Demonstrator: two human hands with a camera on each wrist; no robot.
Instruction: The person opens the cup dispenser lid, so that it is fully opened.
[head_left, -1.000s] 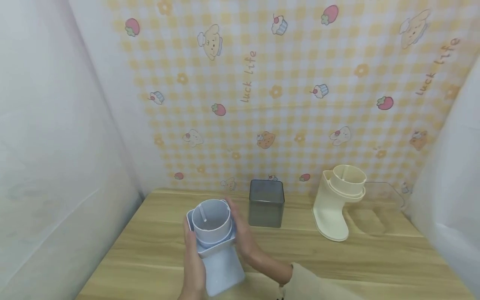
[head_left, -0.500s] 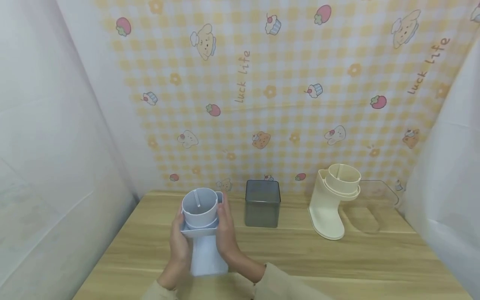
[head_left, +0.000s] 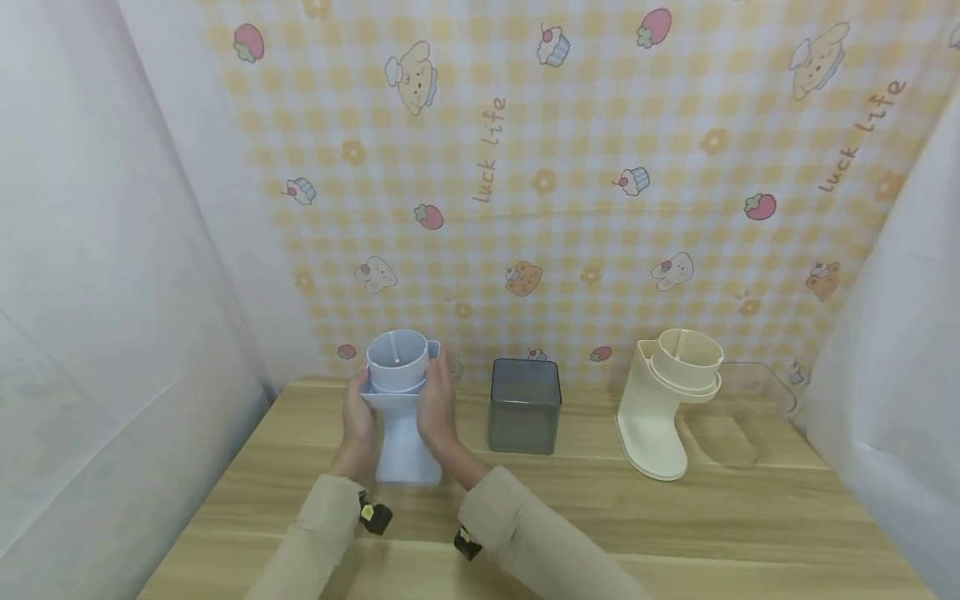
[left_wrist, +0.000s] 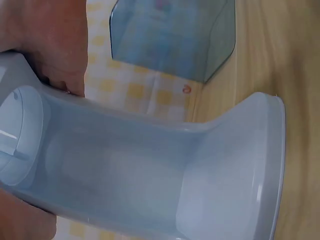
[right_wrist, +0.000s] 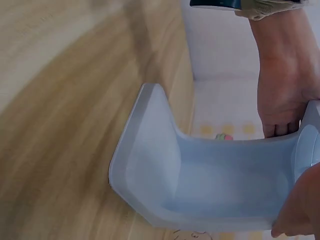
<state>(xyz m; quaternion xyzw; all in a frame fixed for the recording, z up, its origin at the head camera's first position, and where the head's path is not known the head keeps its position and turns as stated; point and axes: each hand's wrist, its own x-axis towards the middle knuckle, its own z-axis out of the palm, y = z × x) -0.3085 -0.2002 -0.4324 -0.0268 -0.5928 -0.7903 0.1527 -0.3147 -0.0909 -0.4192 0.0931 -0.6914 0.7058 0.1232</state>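
A light-blue plastic dispenser stand [head_left: 408, 442] is held upright between both hands at the left of the table, its round collar [head_left: 397, 377] on top and its flat foot below. My left hand [head_left: 360, 415] grips the left side under the collar, its fingers curled behind in the right wrist view. From the other side my right hand [head_left: 435, 404] holds it just below the top. The foot [right_wrist: 145, 155] is close to the tabletop; whether it touches I cannot tell. To the right is a smoky grey clear square container [head_left: 525, 417].
A cream stand [head_left: 660, 433] of the same shape is farther right on the wooden table [head_left: 570, 525]. Beside it lies a clear plastic container [head_left: 723, 429]. A checked curtain [head_left: 480, 233] hangs along the back edge, with white sheets at both sides.
Both hands have carried the light-blue stand away from me, towards the back of the table, and turned it more upright. The grey container and the cream stand have stayed put.
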